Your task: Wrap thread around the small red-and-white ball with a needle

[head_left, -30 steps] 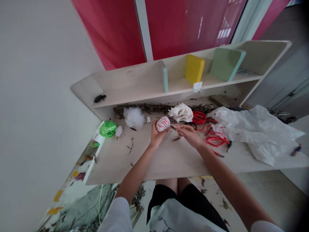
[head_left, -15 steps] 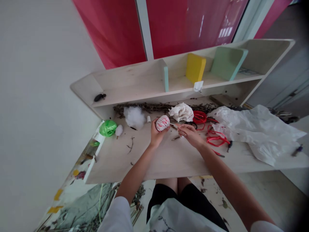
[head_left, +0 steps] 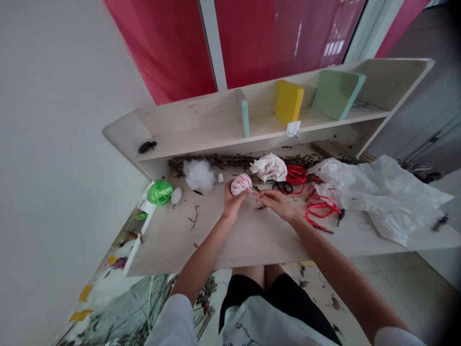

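Observation:
My left hand (head_left: pixel 232 202) is closed around a ball wound with white and red strand (head_left: pixel 241 184), held just above the desk. Close to its right side, my right hand (head_left: pixel 275 202) pinches a thin pale strand (head_left: pixel 252 192) that runs to the ball. Behind the hands lies a crumpled white paper (head_left: pixel 269 167). Black-handled scissors (head_left: pixel 283 187) rest right of it, partly covered. Red cord (head_left: pixel 296 176) is coiled there, and looser red cord (head_left: pixel 322 207) lies nearer me on the right.
On the left are a fluffy white stuffing clump (head_left: pixel 199 176), a green plastic twine ball (head_left: pixel 160 192) and a small white ball on a stick (head_left: pixel 176 195). A clear plastic bag (head_left: pixel 382 202) spreads over the right side. Dry twigs (head_left: pixel 216 160) line the back beneath the shelf (head_left: pixel 194 142).
My right hand has moved slightly left and lower, nearer the ball. The strand between hand and ball now slants downward from the ball's lower right. More of the scissors shows.

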Tool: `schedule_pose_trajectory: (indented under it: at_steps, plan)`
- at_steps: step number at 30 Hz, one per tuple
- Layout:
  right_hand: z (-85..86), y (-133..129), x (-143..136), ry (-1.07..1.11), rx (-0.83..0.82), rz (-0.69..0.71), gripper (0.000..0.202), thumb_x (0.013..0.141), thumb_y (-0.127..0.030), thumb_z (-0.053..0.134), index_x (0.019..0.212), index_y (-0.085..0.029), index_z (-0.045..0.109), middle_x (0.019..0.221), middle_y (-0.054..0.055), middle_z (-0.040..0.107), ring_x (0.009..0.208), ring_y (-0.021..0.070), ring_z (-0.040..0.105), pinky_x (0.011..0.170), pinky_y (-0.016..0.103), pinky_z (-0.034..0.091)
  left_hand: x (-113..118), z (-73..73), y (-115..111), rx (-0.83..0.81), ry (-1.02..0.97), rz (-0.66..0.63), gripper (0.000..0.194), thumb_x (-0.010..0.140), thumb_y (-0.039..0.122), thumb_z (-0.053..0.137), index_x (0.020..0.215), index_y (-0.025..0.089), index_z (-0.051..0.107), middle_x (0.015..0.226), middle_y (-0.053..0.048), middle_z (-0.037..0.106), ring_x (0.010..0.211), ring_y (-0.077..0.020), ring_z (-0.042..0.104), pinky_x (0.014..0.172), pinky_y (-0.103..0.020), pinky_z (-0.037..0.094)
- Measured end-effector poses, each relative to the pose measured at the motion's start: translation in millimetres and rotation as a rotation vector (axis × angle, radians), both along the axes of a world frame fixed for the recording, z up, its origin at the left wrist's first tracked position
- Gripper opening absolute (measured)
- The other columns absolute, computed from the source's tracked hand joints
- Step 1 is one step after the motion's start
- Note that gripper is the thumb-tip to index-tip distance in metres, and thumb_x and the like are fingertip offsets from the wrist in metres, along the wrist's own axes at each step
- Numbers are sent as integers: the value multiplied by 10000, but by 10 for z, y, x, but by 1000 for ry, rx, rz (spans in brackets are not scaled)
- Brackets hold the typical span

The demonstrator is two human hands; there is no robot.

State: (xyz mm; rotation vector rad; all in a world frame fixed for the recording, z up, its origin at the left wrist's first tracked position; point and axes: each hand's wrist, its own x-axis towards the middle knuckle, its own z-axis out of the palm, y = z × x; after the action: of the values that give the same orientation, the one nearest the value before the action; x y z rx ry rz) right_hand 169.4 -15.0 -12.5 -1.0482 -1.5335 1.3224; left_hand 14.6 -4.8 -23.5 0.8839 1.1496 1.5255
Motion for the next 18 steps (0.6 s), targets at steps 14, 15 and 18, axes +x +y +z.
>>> schedule_pose_trajectory:
  at_steps: [14, 15, 18]
  plan:
    - [-43, 2, -45, -11, -20, 9, 544, 624, -708, 612, 598, -167, 570, 535, -28, 412, 515, 87, 328, 499, 249, 250, -12, 14, 8, -123, -104, -149, 487, 576, 178, 784, 1018, 181, 579, 892, -18, 698, 793, -135, 651, 705, -229, 489]
    - [-38, 3, -37, -10, -15, 1, 540, 627, -705, 613, 594, -169, 560, 537, -30, 404, 517, 87, 327, 502, 250, 248, -17, 32, 8, -156, -152, -232, 432, 594, 185, 771, 989, 171, 598, 881, -24, 702, 770, -134, 650, 688, -228, 490]
    - [-17, 5, -11, -5, 4, -22, 530, 649, -697, 604, 581, -177, 525, 535, -37, 376, 520, 86, 318, 507, 252, 241, -40, 88, 17, -278, -322, -427, 250, 647, 200, 716, 877, 145, 635, 820, -42, 703, 692, -140, 643, 622, -242, 497]
